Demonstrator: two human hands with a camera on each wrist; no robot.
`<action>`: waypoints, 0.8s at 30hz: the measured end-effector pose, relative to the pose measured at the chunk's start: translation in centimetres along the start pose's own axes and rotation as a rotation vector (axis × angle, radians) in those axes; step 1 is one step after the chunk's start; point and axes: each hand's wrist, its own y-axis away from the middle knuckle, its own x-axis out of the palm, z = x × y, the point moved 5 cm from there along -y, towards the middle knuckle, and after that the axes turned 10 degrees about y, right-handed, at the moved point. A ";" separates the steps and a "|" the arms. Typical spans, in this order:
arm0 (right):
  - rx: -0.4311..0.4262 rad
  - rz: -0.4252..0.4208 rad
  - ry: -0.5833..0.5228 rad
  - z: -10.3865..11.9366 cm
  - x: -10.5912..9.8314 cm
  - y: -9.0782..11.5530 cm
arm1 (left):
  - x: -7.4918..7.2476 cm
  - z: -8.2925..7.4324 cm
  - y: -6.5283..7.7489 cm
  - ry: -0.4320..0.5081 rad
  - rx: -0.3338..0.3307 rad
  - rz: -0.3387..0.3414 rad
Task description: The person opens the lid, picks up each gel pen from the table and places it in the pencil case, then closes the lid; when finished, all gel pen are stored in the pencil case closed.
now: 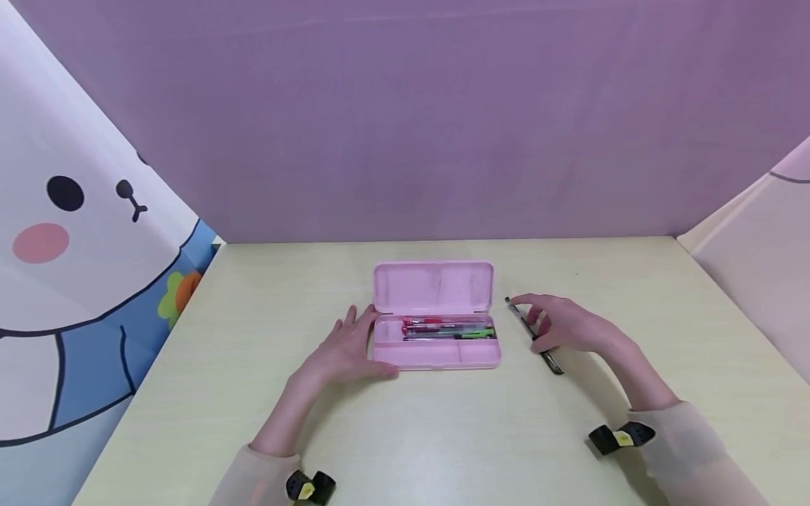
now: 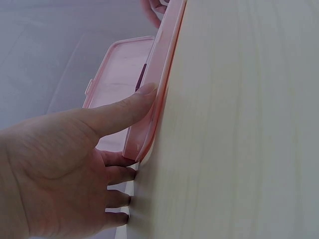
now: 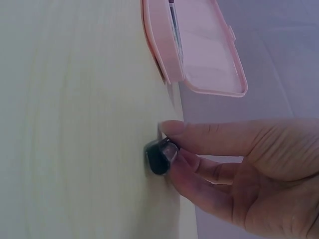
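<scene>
A pink pencil case (image 1: 436, 357) lies with its lid folded back; several pens (image 1: 446, 328), some with red or green parts, are in its rear compartment. My left hand (image 1: 346, 351) holds the case's left end. In the left wrist view its thumb (image 2: 130, 109) lies along the front wall, and the other fingers are around at the end wall. To the right of the case, my right hand (image 1: 566, 325) pinches a dark, slim pen (image 1: 553, 363) slanting over the table. The right wrist view shows the pen's dark end (image 3: 158, 158) between thumb and fingers.
The pale wooden table (image 1: 436, 436) reaches back to a purple backdrop (image 1: 443, 140). A panel with a cartoon figure (image 1: 82, 267) stands along the left side, and a pale panel (image 1: 759, 260) along the right. A small black device sits at each sleeve cuff.
</scene>
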 end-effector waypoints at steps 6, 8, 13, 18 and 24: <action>0.000 -0.004 0.025 0.2 0.0 0.0 | 0.0 0.0 0.0 -0.005 -0.002 0.003; -0.004 -0.006 0.037 0.2 0.0 0.1 | 0.0 0.0 0.1 -0.005 -0.002 0.003; -0.010 -0.010 0.064 0.4 -0.2 0.2 | 0.0 0.1 0.0 -0.007 0.002 0.004; -0.014 -0.010 0.068 0.3 -0.3 0.2 | -0.2 0.0 0.0 -0.006 0.011 0.001; 0.012 -0.013 0.028 0.0 -0.4 0.1 | -0.1 -0.1 0.0 -0.006 0.009 0.001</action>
